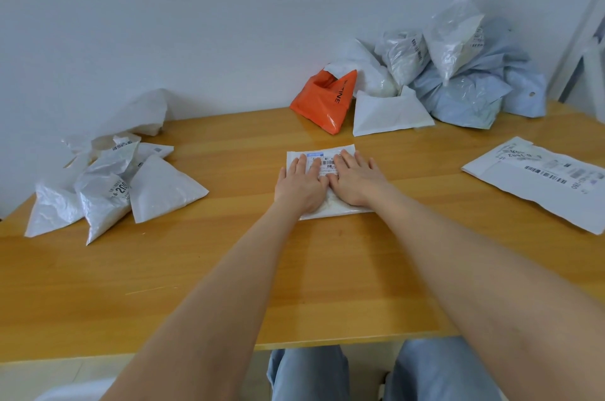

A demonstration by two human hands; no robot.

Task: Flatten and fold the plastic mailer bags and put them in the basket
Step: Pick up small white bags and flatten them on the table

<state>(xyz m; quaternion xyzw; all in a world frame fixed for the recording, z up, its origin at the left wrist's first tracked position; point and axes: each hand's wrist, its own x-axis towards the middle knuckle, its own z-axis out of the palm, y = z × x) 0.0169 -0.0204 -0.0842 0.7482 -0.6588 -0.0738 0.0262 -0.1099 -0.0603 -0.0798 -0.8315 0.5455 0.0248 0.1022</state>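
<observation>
- Pressing is under way: one white mailer bag (340, 151) is being flattened at the middle of the surface (229, 253), label side up.
- The left grip (302, 182) and right grip (355, 178) are laid side by side on that bag, thumbs close together. Both are released: fingers straight and slightly spread, palms down, nothing clasped.
- Both forearms are stretched forward from the near edge and converge on the bag.
- Whether a fold has already been made in this bag cannot be told.
- Judged done: a heap of white triangular packets (114, 184) at the left of the surface, plus an orange packet (324, 102) and a white packet (389, 112) set near the wall at the back.
- Judged left to do: a mound of puffed white and pale blue bags (458, 73) at the back right, a flat labelled bag (540, 181) at the right edge, and a crumpled white bag (144, 115) at the back left.
- No basket is seen, so nothing can be recorded as placed in it.
- Progress is judged partway: several bags folded, a fair number untouched, and the basket step not yet done for any visible packet.
</observation>
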